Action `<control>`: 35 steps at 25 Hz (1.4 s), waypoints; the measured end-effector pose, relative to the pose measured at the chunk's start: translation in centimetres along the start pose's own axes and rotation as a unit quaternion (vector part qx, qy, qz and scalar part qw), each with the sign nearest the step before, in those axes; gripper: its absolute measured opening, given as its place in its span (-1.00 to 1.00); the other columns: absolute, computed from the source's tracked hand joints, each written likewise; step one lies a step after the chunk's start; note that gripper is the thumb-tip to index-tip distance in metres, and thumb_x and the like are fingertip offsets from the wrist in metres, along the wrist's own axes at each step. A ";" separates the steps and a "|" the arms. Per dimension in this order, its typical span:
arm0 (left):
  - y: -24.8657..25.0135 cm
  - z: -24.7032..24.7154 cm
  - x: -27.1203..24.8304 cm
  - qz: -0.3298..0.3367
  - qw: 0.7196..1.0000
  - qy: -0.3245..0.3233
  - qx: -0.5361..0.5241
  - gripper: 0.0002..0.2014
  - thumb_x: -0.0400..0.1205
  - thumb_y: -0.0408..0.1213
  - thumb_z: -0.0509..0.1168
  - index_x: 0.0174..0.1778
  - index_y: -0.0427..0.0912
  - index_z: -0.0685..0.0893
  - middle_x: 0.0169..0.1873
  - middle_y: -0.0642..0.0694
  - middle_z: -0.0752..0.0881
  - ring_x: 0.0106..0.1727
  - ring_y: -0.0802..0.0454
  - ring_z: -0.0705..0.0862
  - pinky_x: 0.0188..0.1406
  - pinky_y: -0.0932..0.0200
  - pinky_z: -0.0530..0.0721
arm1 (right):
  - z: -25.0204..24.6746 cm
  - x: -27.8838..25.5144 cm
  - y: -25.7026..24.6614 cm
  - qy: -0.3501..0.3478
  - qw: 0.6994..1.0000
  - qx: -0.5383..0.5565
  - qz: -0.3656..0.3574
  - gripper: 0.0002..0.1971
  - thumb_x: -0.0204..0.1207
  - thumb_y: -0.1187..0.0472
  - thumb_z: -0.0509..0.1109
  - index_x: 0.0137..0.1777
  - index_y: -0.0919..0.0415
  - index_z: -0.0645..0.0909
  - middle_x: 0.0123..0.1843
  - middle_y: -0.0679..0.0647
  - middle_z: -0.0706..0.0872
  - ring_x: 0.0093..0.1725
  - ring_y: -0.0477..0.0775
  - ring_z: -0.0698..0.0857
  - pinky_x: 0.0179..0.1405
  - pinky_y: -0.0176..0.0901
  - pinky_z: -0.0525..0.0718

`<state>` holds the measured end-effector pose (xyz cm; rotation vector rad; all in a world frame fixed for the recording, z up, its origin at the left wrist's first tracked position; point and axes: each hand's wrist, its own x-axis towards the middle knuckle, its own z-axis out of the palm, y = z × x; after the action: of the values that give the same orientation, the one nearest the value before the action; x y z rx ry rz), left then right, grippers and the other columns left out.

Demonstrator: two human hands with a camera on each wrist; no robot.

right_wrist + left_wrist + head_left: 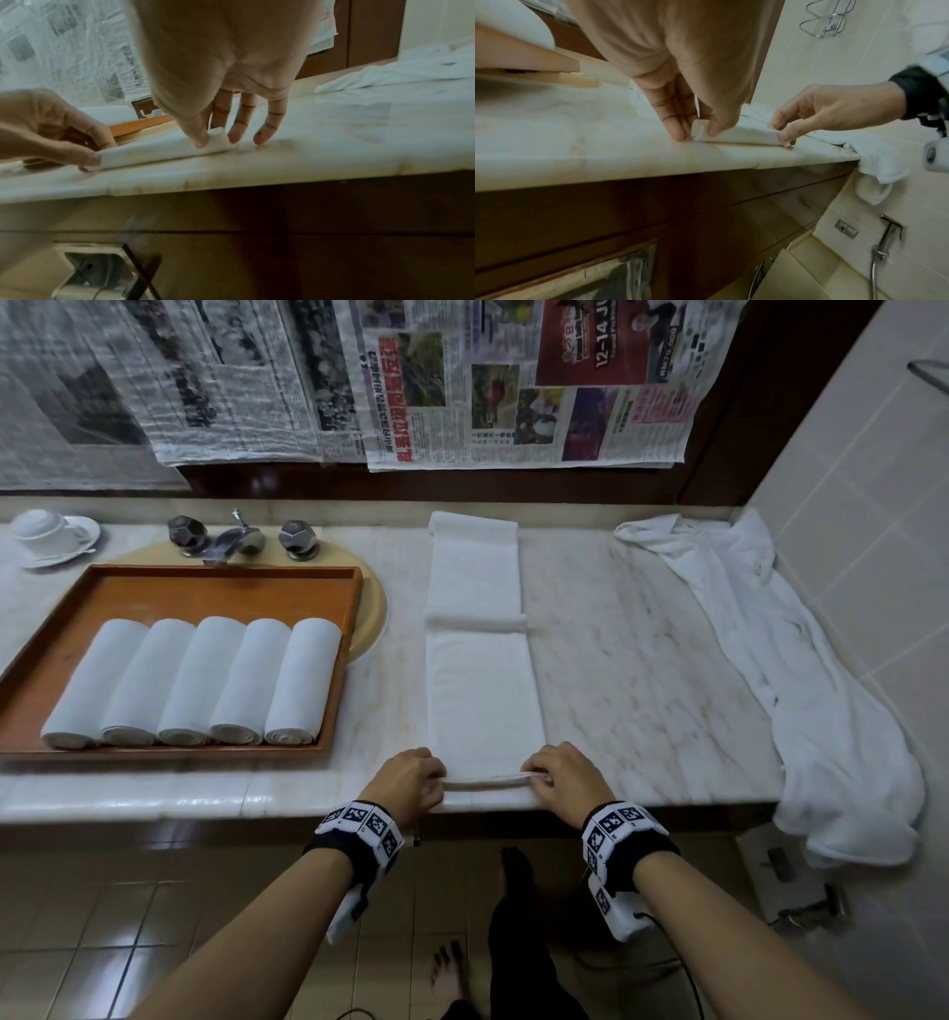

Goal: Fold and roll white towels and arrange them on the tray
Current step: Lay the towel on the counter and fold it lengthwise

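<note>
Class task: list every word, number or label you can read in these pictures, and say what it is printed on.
"12-14 JU", cut off at the frame edge: red advert on the colour newspaper.
Headlines and small print on it and the grey newspaper: too blurred to read.
Wrist bands: square codes, no words.
Folded towel, tray: no text.

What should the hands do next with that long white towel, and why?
Probably roll the near end forward, away from the counter edge. The left hand and right hand each pinch a corner of the folded towel, and only a first small curl is made; the rest lies flat along the counter. Five rolled towels already sit in the wooden tray.
</note>
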<state>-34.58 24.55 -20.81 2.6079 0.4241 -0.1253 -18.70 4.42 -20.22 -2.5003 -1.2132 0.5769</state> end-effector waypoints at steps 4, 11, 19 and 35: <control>-0.1 -0.9 0.3 -0.026 1.000 -0.010 -0.010 -0.84 0.65 -0.24 0.32 0.07 -0.19 0.70 -0.07 -0.10 0.74 -0.06 -0.06 0.68 -0.09 0.25 0.52 | -0.2 0.7 0.2 -0.010 0.998 0.023 0.065 -0.88 0.59 0.14 0.33 0.01 -0.05 0.69 0.01 -0.03 0.69 0.07 0.04 0.59 0.14 0.09 0.60; 0.7 -1.9 2.0 -0.127 0.991 -0.006 -0.028 -0.91 0.55 -0.32 0.42 -0.11 -0.13 0.83 -0.12 -0.10 0.82 -0.04 -0.05 0.75 0.06 0.12 0.71 | -1.0 1.7 -0.8 0.004 0.990 0.025 0.138 -0.94 0.56 0.15 0.41 -0.06 0.10 0.60 -0.05 0.06 0.69 -0.09 0.11 0.66 -0.18 -0.14 0.56; 1.3 -1.6 2.4 -0.121 0.992 0.006 0.018 -0.86 0.59 -0.36 0.38 -0.02 -0.13 0.83 -0.02 -0.09 0.76 -0.04 -0.07 0.72 0.01 0.14 0.68 | 0.3 1.9 -0.7 0.047 0.994 -0.060 0.078 -0.91 0.61 0.31 0.32 -0.05 0.23 0.66 -0.02 0.05 0.62 0.02 0.10 0.56 -0.23 -0.11 0.48; 2.3 0.1 1.9 -0.013 0.977 -0.017 0.211 -0.72 0.66 -0.16 0.19 0.20 -0.09 0.72 0.14 -0.03 0.71 0.24 -0.06 0.51 0.18 0.06 0.43 | 0.0 1.7 -0.4 0.029 0.988 -0.135 -0.074 -0.81 0.49 0.23 0.33 0.01 0.20 0.74 -0.02 0.03 0.74 0.13 0.16 0.60 -0.14 -0.06 0.48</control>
<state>-32.06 23.12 -20.16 3.0116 0.4610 -0.2972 -18.07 6.01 -20.42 -2.5894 -1.5275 0.3187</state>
